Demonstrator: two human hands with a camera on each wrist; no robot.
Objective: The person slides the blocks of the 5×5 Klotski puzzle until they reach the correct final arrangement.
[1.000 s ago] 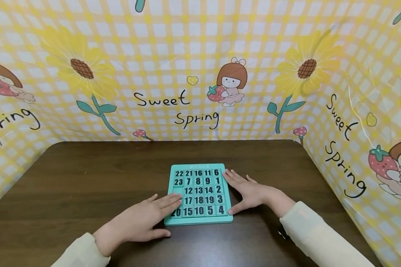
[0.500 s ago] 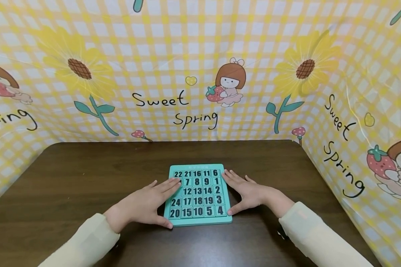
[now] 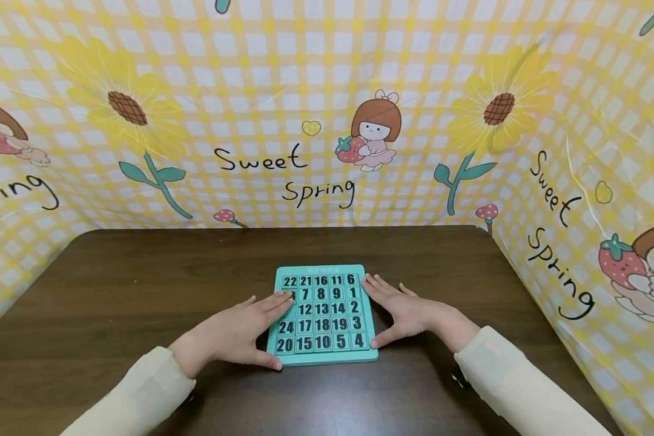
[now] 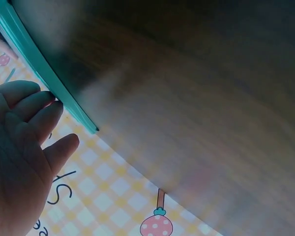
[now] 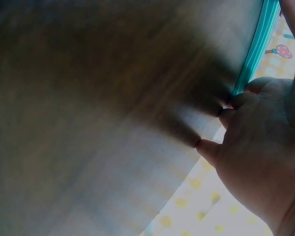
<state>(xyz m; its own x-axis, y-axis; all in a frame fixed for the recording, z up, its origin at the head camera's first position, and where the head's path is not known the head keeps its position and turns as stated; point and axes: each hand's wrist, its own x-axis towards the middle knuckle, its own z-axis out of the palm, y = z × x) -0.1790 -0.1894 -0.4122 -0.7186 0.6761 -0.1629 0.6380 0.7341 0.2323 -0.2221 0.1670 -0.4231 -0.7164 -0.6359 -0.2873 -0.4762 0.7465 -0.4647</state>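
1. Number board (image 3: 329, 359), teal, lies flat just below the centre of the head view, on a dark wood-grain table (image 3: 142, 290).
2. Number tiles (image 3: 322, 309) sit in five rows. Top row reads 22, 21, 16, 11, 6; bottom row 20, 15, 10, 5, 4. In the far-left column, the second-row figure is mostly covered by fingertips; the third-row cell is partly hidden, its visible part plain teal.
3. Left hand (image 3: 234, 332) comes in from the lower left. Fingers extended over the board's left side, tips on the second-row tile; thumb held wide of them, at the lower-left corner. Nothing is pinched.
4. Right hand (image 3: 406, 312) comes in from the right. Fingers and thumb spread wide along the board's right edge, thumb near the lower-right corner. It steadies against the edge without curling round it.
5. Left wrist view: board edge slants through the upper left, fingers beside it. Right wrist view: edge at upper right, fingertips close against it.
6. Pale sleeves (image 3: 523, 375) fill the lower corners of the head view.
7. Yellow-checked cloth (image 3: 261, 79) spans the upper frame, printed with sunflowers and "Sweet Spring".
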